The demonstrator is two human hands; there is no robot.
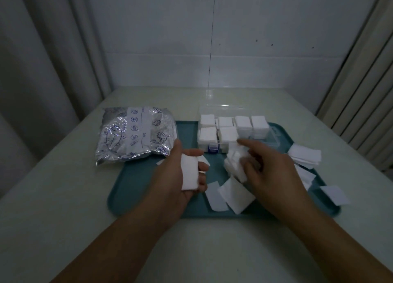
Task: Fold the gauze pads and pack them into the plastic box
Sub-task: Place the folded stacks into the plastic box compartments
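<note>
Your left hand (pixel 180 172) and right hand (pixel 270 172) are bare: no gloves. Both forearms are uncovered from wrist to the lower frame edge; no sleeve or cuff enters view. No watch, strap or bracelet at either wrist. Fingers appear free of rings, though the light is dim and the right fingers are blurred, so treat that as tentative. Nails look short and unpainted.

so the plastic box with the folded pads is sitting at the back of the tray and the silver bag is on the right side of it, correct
Not quite. The head view shows the silver bag to the left of the plastic box, not the right. The box does sit at the back of the tray, with folded pads inside.
</note>
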